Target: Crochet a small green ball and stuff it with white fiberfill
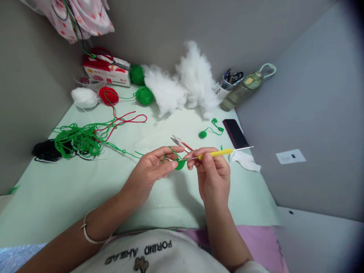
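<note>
Between thumb and fingers my left hand (152, 167) pinches a small green crochet piece (180, 164), with green yarn running over its raised forefinger. My right hand (214, 170) grips a crochet hook (217, 153) by its yellow handle. The hook's metal shaft points left and meets the top edge of the green piece; a second metal tip sticks out to the right. Just beyond my fingers lie small scissors (182, 143), partly hidden by my hands. A green strand trails left from my left hand to a loose tangle of green yarn (81, 139).
Fluffy white stuffing (196, 76) is heaped at the back, beside green yarn balls (144, 95). At the left are a red ball (108, 96), white yarn (84, 98) and black yarn (48, 150). A phone (236, 133), bottle (241, 91) and pen cup (226, 88) stand or lie right.
</note>
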### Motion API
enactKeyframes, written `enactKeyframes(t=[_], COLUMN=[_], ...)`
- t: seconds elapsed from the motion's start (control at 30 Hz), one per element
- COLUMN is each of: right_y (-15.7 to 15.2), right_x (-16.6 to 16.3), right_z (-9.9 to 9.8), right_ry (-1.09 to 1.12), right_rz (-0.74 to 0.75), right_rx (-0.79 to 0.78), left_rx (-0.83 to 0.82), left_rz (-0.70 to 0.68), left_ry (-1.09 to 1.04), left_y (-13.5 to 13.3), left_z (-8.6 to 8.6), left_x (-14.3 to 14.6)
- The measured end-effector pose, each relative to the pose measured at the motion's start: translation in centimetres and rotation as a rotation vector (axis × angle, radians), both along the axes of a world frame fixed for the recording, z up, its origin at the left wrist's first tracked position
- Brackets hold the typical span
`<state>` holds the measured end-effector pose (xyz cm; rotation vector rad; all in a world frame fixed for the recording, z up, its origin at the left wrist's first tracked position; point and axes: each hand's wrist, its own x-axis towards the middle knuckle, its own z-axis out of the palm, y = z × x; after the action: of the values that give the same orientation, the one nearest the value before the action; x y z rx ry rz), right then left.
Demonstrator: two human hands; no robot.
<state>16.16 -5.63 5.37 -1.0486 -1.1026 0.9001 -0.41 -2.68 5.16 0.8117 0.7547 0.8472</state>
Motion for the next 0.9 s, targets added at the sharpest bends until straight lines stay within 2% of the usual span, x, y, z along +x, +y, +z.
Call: enactKeyframes(t=[0.17, 0.47, 0.63, 0.73, 0.8, 0.9], right_y=[-0.6, -1.6, -1.5, -1.5, -1.4, -1.2], right_x=[0.0, -0.3, -0.7, -0.7, -0.7, -0.5], right_z=[0.1, 0.3, -1.5, -2.7, -2.7, -1.7], right_ry=[-0.067, -0.484, -0.714, -0.874, -0.850, -0.572], right_rz=[0.003, -0.083, -0.143, -0.263, -0.264, -0.225], right_rx=[0.056, 0.252, 0.442, 0.496, 0.493, 0.380], left_rx=[0.013, 0.118, 0.154, 0.007, -0.133, -0.208], left_rz=[0.041, 0.140, 0.233, 0.122, 0.030, 0.025], left_ry=[0.041, 0.179, 0.220, 0.038, -0.094, -0.183], left_y=[-0.2, -0.6, -1.3, -1.1, -0.8, -0.2], left_z=[0.2, -0.1, 0.4, 0.4, 0.2, 0.0], left_x=[-0.2, 0.0, 0.5, 0.8, 0.8, 0.5])
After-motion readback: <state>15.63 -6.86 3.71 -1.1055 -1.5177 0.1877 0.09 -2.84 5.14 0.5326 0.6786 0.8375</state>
